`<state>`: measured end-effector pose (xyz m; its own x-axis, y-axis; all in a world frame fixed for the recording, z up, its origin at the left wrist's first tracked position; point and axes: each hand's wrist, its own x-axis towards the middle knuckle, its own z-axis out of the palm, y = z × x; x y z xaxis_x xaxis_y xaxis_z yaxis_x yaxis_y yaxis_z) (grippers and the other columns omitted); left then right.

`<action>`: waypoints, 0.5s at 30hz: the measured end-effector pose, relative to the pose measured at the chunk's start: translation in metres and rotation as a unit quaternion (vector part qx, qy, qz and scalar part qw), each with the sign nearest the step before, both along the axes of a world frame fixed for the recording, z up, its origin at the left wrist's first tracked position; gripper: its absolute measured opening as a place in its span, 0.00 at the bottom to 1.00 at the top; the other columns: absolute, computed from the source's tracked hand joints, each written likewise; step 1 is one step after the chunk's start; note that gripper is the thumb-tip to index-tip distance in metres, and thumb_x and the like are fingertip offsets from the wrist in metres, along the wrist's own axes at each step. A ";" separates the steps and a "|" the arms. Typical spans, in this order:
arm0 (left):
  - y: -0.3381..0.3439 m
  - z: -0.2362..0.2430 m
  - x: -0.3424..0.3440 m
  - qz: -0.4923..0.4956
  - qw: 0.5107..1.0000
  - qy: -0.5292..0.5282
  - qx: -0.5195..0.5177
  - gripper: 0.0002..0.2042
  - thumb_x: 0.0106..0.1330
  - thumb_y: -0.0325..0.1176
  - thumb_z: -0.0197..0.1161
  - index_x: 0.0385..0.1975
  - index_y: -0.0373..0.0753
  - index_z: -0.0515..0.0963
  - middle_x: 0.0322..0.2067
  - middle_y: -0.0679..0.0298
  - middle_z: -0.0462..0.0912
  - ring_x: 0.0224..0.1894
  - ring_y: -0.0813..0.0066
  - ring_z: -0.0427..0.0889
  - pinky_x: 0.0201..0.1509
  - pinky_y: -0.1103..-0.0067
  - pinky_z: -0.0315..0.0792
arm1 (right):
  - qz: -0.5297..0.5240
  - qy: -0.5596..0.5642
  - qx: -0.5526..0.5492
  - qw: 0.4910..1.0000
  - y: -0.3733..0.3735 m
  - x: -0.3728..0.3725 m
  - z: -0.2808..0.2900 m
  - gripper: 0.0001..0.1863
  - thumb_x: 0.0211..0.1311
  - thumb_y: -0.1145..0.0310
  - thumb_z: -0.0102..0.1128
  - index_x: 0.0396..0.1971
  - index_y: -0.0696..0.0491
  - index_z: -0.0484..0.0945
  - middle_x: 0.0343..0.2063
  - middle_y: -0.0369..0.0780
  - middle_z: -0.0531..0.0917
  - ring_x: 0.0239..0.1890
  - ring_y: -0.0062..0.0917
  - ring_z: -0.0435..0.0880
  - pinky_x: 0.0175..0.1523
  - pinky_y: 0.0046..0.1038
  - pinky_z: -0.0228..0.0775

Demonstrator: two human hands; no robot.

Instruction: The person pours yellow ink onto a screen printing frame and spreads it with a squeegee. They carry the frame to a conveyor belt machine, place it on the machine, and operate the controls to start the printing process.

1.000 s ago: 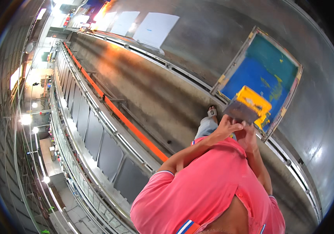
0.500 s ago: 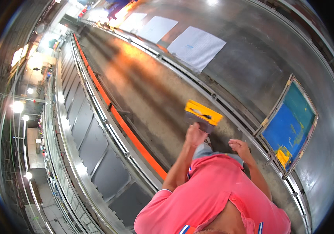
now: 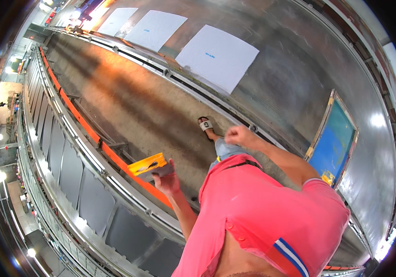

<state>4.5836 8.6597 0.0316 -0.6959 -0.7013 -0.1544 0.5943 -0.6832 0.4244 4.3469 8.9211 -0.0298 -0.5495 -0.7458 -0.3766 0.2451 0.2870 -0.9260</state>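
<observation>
My left hand [image 3: 166, 180] grips a squeegee [image 3: 149, 166], a wide flat tool with a grey body and a yellow-coated edge with a dark smear. It is held out over the orange rail on my left. My right hand [image 3: 240, 137] is closed in a loose fist, raised in front of me above the walkway, and nothing shows in it. To my right, a screen frame [image 3: 333, 143] with blue and green mesh and a yellow patch at its near corner stands tilted at the edge of a long grey table [image 3: 295, 60], apart from both hands.
Several pale ribbed sheets [image 3: 219, 57] lie in a row along the table. A metal rail [image 3: 165, 71] edges it. On the left runs an orange rail [image 3: 108, 150] beside a long bench of dark panels [image 3: 94, 198]. My sandalled foot [image 3: 205, 124] is on the walkway floor [image 3: 128, 97].
My left hand has swung left with the squeegee, and my right hand has come forward and up. My body has moved and turned; the screen frame now shows partly behind my arm.
</observation>
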 end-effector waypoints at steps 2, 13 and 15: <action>-0.026 0.006 -0.011 0.006 0.999 0.011 -0.031 0.23 0.58 0.40 0.68 0.54 0.46 0.74 0.56 0.68 0.76 0.58 0.67 0.73 0.67 0.55 0.58 | -0.096 0.191 -0.029 0.977 -0.060 -0.052 0.016 0.06 0.53 0.70 0.62 0.26 0.57 0.79 0.21 0.37 0.80 0.24 0.26 0.77 0.31 0.30 0.68; -0.147 0.041 -0.064 0.167 0.985 -0.032 -0.020 0.24 0.57 0.39 0.69 0.54 0.43 0.74 0.55 0.65 0.76 0.58 0.63 0.73 0.66 0.56 0.58 | -0.155 0.532 0.322 0.768 -0.173 -0.245 -0.061 0.34 0.64 0.48 0.52 0.64 0.52 0.62 0.68 0.47 0.54 0.71 0.46 0.46 0.69 0.59 0.39; -0.157 0.043 -0.080 0.167 0.986 -0.029 -0.011 0.23 0.57 0.38 0.69 0.53 0.43 0.74 0.55 0.65 0.76 0.57 0.63 0.73 0.66 0.56 0.58 | -0.139 0.533 0.333 0.765 -0.180 -0.249 -0.063 0.35 0.64 0.46 0.50 0.65 0.51 0.60 0.68 0.48 0.53 0.71 0.47 0.45 0.69 0.59 0.38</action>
<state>4.5035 8.5025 0.0751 -0.4171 -0.8929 -0.1698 0.7584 -0.4448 0.4764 4.0983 8.7411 -0.0924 -0.9118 -0.3819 0.1509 -0.4105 0.8561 -0.3139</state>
